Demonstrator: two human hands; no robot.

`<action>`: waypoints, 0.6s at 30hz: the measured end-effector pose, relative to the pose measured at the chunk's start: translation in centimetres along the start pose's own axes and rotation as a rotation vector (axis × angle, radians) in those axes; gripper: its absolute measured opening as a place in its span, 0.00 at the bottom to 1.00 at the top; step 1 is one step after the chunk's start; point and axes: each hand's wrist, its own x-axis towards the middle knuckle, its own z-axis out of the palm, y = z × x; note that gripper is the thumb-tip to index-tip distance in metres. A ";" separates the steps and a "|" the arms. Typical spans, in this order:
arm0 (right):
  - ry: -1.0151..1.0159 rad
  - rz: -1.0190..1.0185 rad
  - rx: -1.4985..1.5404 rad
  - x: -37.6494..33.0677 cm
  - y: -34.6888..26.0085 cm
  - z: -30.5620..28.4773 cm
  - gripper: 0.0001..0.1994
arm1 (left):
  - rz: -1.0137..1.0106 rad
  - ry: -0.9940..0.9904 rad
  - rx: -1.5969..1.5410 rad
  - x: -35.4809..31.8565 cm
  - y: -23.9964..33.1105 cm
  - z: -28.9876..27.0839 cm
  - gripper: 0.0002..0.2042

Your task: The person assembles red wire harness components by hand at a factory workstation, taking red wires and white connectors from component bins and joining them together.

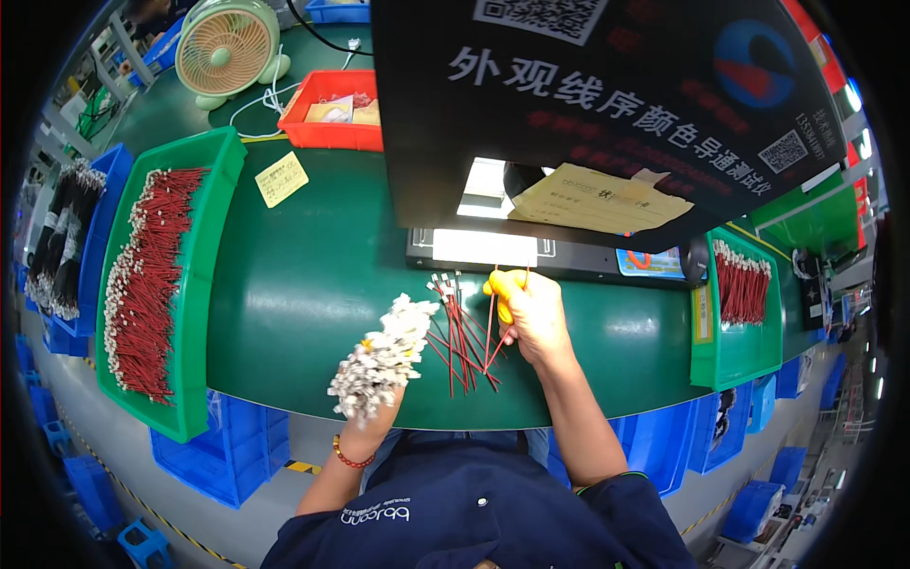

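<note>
Head view: your left hand (381, 408) grips a bunch (379, 360) of white-tipped wires; your right hand (536, 318) pinches a red wire (490, 332); loose wires (461, 353) lie on the table (303, 294) between your hands.

Green surface (284, 327) before me: loose red wires (459, 332), left green tray (196, 332), right green tray (744, 358), red bin (322, 134), yellow note (282, 180), fan (226, 52), black machine (427, 142).
</note>
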 end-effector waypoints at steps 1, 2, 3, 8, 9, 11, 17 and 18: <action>0.015 0.002 0.015 0.0 0.2 0.0 0.11 | 0.002 -0.006 0.003 -0.1 0.0 0.0 0.10; 0.018 0.005 0.020 0.0 0.3 0.0 0.11 | 0.022 0.115 -0.388 -0.1 0.2 -0.2 0.14; 0.013 0.006 0.031 0.1 0.2 0.0 0.11 | 0.039 0.236 -0.778 -0.1 0.4 -0.4 0.20; -0.072 0.036 -0.047 -0.8 0.2 0.1 0.11 | -0.438 0.056 -1.574 2.2 3.7 -2.3 0.06; -0.085 -0.002 -0.125 -1.3 0.1 0.3 0.10 | -0.512 0.013 -1.673 2.9 4.2 -2.4 0.06; -0.167 -0.051 -0.401 -1.7 0.0 0.7 0.09 | -0.578 -0.030 -1.769 3.6 4.9 -2.5 0.07; -0.275 -0.109 -0.030 -2.6 -0.4 1.6 0.10 | -0.684 -0.117 -1.732 3.7 6.1 -1.0 0.08; -0.274 -0.108 -0.031 -2.5 0.1 1.7 0.10 | -0.684 -0.118 -1.733 3.6 6.3 -0.9 0.08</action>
